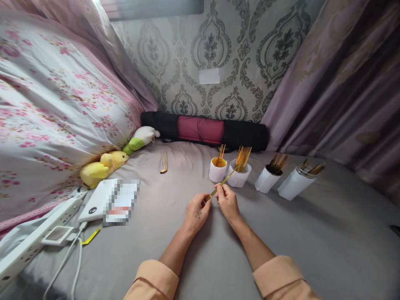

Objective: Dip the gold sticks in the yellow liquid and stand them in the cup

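A thin golden stick (229, 177) slants up and to the right between my hands, its upper end in front of the cups. My left hand (197, 211) has its fingers closed on the lower end. Just above, my right hand (226, 201) pinches the stick farther along. Close beyond my hands, a small white-wrapped cup (218, 172) holds a few orange-gold sticks (221, 154). Beside it, a wider white cup (238, 179) holds several similar sticks. Farther left, a small bunch of thin golden pieces (164, 163) lies on the grey sheet.
Two taller white-wrapped containers (267, 180) with darker sticks lean at the right. A black-and-red rolled bag (200, 129) lies along the wall. Left are plush toys (101, 168), a white power bank (96, 206), a blurred packet (121, 204) and a power strip (40, 233) with cables.
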### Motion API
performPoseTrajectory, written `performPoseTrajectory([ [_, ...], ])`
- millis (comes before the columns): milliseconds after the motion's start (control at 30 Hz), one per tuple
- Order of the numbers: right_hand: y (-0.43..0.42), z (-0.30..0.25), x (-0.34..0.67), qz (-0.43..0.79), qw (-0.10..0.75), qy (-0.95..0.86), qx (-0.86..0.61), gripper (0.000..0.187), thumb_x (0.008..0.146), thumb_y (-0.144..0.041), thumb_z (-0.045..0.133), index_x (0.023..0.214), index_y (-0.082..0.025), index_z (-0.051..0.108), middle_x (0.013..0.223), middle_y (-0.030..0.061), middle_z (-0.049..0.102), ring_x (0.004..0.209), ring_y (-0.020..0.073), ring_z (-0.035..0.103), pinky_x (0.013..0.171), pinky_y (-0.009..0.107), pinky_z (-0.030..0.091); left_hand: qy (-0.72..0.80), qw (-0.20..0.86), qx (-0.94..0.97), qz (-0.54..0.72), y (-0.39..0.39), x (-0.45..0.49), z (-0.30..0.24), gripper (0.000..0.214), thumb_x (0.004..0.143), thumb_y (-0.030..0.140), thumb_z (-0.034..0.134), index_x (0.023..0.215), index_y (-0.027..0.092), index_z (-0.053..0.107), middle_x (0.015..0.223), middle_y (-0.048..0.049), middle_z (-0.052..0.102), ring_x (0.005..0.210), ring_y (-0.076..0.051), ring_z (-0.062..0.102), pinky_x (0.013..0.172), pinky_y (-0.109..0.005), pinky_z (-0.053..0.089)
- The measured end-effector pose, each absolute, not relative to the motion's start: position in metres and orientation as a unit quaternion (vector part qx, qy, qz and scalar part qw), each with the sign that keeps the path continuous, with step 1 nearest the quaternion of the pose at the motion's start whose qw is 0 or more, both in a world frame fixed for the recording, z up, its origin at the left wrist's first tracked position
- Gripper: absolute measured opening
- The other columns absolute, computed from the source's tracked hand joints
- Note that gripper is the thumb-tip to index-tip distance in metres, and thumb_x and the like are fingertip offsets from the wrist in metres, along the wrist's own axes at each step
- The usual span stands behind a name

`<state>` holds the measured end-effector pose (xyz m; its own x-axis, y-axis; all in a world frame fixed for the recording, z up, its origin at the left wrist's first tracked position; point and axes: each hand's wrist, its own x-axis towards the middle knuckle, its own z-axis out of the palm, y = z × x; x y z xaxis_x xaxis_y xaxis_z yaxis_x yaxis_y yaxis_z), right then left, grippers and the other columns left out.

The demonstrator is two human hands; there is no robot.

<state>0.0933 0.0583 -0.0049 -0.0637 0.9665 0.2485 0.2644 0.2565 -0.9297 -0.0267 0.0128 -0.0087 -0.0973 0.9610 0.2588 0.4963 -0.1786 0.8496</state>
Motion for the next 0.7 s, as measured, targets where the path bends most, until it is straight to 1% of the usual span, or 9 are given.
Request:
performPoseTrajectory([
  [100,0.0586,-0.0039,0.0935,0.365,0.481,-0.630,-0.489,0.033,0.086,-0.042,0.037,0.085,-0.016,0.057,0.060,-0.0007,0.051,0.054,0.0111,0.048,0.053,0.021,0.039,0.581,0.313,0.587,0.469,0.0140,-0.0249,-0.0100,0.025,0.078,0.028,0.049,0.094,0.014,0.063,0.076,-0.0032,0.063,0.060,-0.011,0.051,0.059,-0.023,0.041],
  [200,0.0591,-0.0035,0.0937,0.366,0.482,-0.628,-0.490,0.032,0.086,-0.042,0.037,0.083,-0.016,0.056,0.059,-0.0012,0.049,0.054,0.0110,0.047,0.052,0.020,0.038,0.566,0.390,0.540,0.485,0.0155,-0.0226,-0.0101,0.029,0.076,0.032,0.052,0.094,0.012,0.063,0.071,-0.0029,0.062,0.057,-0.010,0.050,0.054,-0.021,0.040],
  [333,0.0603,-0.0042,0.0945,0.370,0.482,-0.628,-0.486,0.032,0.086,-0.042,0.038,0.083,-0.017,0.056,0.059,-0.0020,0.048,0.054,0.0106,0.046,0.052,0.020,0.037,0.555,0.508,0.435,0.495,0.0165,-0.0197,-0.0065,0.036,0.072,0.035,0.057,0.096,0.009,0.060,0.063,-0.0009,0.057,0.046,-0.007,0.045,0.042,-0.019,0.033],
  [433,0.0609,-0.0046,0.0953,0.371,0.482,-0.629,-0.484,0.032,0.086,-0.043,0.038,0.083,-0.017,0.056,0.059,-0.0023,0.048,0.053,0.0103,0.046,0.052,0.020,0.037,0.527,0.568,0.380,0.506,0.0160,-0.0190,-0.0043,0.040,0.070,0.038,0.060,0.097,0.008,0.057,0.061,-0.0001,0.056,0.040,-0.006,0.041,0.037,-0.019,0.027],
  [567,0.0611,-0.0049,0.0967,0.370,0.477,-0.635,-0.482,0.032,0.086,-0.044,0.038,0.083,-0.017,0.056,0.057,-0.0028,0.047,0.051,0.0100,0.044,0.051,0.020,0.037,0.475,0.625,0.324,0.529,0.0149,-0.0194,-0.0040,0.041,0.068,0.044,0.062,0.092,0.010,0.057,0.060,0.0003,0.055,0.038,-0.005,0.039,0.035,-0.019,0.024],
  [700,0.0620,-0.0054,0.0983,0.373,0.470,-0.641,-0.479,0.032,0.086,-0.044,0.038,0.083,-0.017,0.056,0.057,-0.0030,0.046,0.051,0.0098,0.043,0.050,0.020,0.036,0.442,0.673,0.253,0.537,0.0139,-0.0203,-0.0021,0.037,0.066,0.038,0.065,0.090,0.011,0.057,0.062,-0.0008,0.056,0.041,-0.005,0.042,0.038,-0.017,0.025],
])
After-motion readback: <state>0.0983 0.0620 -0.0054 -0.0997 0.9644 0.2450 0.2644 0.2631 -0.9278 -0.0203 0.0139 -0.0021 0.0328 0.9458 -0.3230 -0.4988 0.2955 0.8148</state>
